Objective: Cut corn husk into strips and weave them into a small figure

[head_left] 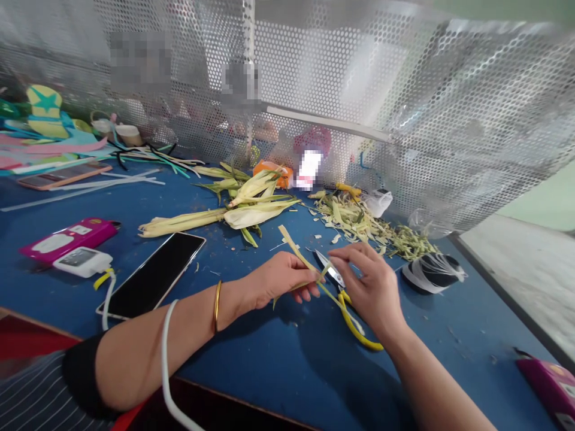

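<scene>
My left hand (281,277) is closed in a pinch on a narrow pale green leaf strip (293,244) that slants up and away over the blue table (287,359). My right hand (372,284) is closed around yellow-handled scissors (345,302); their short metal blades (329,267) point up-left and touch the strip right beside my left fingertips. A gold bangle circles my left wrist. A white cable drapes over my left forearm.
A bundle of pale leaves (233,209) lies behind my hands, with a heap of leaf trimmings (368,224) to its right. A black phone (155,272), a pink power bank (67,236), and a white ribbon roll (431,272) lie on the table. A perforated metal screen (404,120) closes the back.
</scene>
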A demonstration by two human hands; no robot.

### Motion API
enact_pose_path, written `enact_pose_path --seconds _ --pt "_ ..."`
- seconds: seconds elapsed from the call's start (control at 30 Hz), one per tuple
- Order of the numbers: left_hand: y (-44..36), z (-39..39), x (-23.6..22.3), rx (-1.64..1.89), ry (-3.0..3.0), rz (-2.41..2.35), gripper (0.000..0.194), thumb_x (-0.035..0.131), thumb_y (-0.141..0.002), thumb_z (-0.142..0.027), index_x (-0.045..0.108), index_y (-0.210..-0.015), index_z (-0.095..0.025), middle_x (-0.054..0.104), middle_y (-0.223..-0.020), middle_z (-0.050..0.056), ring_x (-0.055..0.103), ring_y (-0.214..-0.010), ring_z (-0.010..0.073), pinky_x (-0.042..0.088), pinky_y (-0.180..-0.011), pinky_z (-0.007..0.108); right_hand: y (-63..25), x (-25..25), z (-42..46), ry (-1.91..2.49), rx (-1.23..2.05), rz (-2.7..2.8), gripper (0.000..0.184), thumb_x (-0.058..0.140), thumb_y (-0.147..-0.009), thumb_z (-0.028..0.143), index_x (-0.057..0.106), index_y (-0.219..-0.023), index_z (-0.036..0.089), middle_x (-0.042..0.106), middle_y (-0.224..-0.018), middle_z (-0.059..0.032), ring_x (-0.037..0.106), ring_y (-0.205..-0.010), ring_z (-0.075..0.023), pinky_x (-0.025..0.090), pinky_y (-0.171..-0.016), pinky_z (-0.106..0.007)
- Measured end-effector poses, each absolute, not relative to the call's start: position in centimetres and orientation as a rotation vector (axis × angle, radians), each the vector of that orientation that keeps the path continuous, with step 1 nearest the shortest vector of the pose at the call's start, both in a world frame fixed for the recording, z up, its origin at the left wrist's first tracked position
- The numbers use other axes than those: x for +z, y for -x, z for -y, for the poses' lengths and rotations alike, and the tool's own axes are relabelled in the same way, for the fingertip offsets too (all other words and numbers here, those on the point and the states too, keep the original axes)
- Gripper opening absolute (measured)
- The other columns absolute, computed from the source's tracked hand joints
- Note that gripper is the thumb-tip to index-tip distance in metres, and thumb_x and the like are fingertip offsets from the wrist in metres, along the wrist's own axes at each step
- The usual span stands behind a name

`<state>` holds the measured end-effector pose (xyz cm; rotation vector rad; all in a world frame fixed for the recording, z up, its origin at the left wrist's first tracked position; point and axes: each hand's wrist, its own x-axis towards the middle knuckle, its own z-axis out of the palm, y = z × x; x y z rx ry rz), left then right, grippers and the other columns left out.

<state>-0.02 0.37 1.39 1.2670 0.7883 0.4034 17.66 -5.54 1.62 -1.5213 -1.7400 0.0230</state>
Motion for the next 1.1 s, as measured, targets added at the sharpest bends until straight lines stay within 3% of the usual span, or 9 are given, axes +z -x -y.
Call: enact_pose_path --seconds 0.13,0.23,0.37,0.6,0.7,0.8,0.9,0.97,1.1 --pt "-0.3 0.2 0.7 0.328 -1.382 -0.759 0.027 0.068 -0.077 -0.035 0.067 -0.063 -0.012 0.065 -0.060 0.002 0.057 -0.053 0.0106 0.046 -0.055 0.024 -16.4 1.1 5.4 1.481 0.459 1.740 0.015 0.061 -0.087 0.031 0.073 -0.085 0.023 0.068 -0.088 -0.0040 0.062 -0.082 -0.0189 0.046 -0.076 -0.031" --pt "-0.6 0.6 0.1 0.285 -1.417 -0.746 0.028 0.064 -0.078 -0.034 0.066 -0.060 -0.013 0.063 -0.056 0.001 0.055 -0.050 0.0107 0.047 -0.054 0.024 -15.7 0.7 5.4 1.462 0.757 1.580 0.015 0.063 -0.084 0.031 0.068 -0.076 0.020 0.066 -0.072 -0.0007 0.060 -0.066 -0.0156 0.046 -0.063 -0.027" --pt "-0.8 0.9 -0.1 0.239 -1.417 -0.756 0.025 0.063 -0.077 -0.030 0.065 -0.058 -0.014 0.063 -0.056 0.001 0.055 -0.049 0.0104 0.047 -0.052 0.023 -15.3 0.6 5.7 1.501 0.870 1.543 0.014 0.065 -0.081 0.031 0.061 -0.073 0.020 0.062 -0.064 0.0024 0.056 -0.059 -0.0135 0.043 -0.056 -0.025" --pt "-0.7 0.8 0.1 0.224 -1.392 -0.738 0.021 0.066 -0.072 -0.032 0.067 -0.060 -0.014 0.066 -0.059 0.003 0.058 -0.051 0.0121 0.049 -0.055 0.026 -15.4 0.2 5.5 1.521 0.455 1.673 0.019 0.056 -0.085 0.022 0.052 -0.067 0.021 0.060 -0.066 0.0021 0.053 -0.060 -0.0131 0.039 -0.056 -0.025" --pt "-0.5 0.7 0.3 0.241 -1.369 -0.724 0.021 0.068 -0.073 -0.031 0.069 -0.062 -0.013 0.069 -0.062 0.004 0.060 -0.053 0.0127 0.049 -0.057 0.026 -15.7 0.4 5.5 1.448 0.151 1.813 0.018 0.056 -0.088 0.018 0.053 -0.070 0.021 0.062 -0.069 0.0012 0.057 -0.066 -0.0150 0.041 -0.067 -0.029" --pt "-0.4 0.2 0.7 0.413 -1.219 -0.759 0.017 0.070 -0.075 -0.029 0.072 -0.070 -0.013 0.072 -0.070 0.005 0.063 -0.059 0.0121 0.051 -0.064 0.025 -16.1 1.2 6.0 1.372 -0.265 1.884 0.010 0.056 -0.091 0.018 0.060 -0.083 0.021 0.067 -0.081 -0.0027 0.061 -0.079 -0.0186 0.041 -0.081 -0.035" --pt "-0.3 -0.5 1.1 0.661 -1.019 -0.739 0.016 0.077 -0.069 -0.024 0.075 -0.081 -0.013 0.075 -0.080 0.006 0.066 -0.070 0.0128 0.052 -0.075 0.025 -16.1 1.8 6.8 1.318 -0.401 1.868 0.011 0.057 -0.093 0.021 0.063 -0.083 0.021 0.068 -0.078 -0.0032 0.061 -0.075 -0.0183 0.040 -0.079 -0.034" --pt "-0.2 -0.8 1.2 0.767 -0.951 -0.730 0.020 0.079 -0.067 -0.022 0.075 -0.085 -0.012 0.075 -0.084 0.007 0.067 -0.075 0.0141 0.051 -0.078 0.026 -15.6 1.5 7.0 1.372 -0.206 1.889 0.015 0.057 -0.093 0.025 0.065 -0.081 0.021 0.068 -0.076 -0.0022 0.062 -0.074 -0.0181 0.040 -0.076 -0.033" --pt "-0.5 -0.5 1.0 0.823 -0.896 -0.718 0.023 0.078 -0.067 -0.020 0.076 -0.089 -0.013 0.076 -0.084 0.007 0.068 -0.081 0.0170 0.051 -0.081 0.028 -14.2 -0.1 6.5 1.457 0.497 1.662 0.019 0.058 -0.091 0.033 0.070 -0.081 0.022 0.070 -0.083 -0.0027 0.063 -0.078 -0.0188 0.043 -0.073 -0.030"
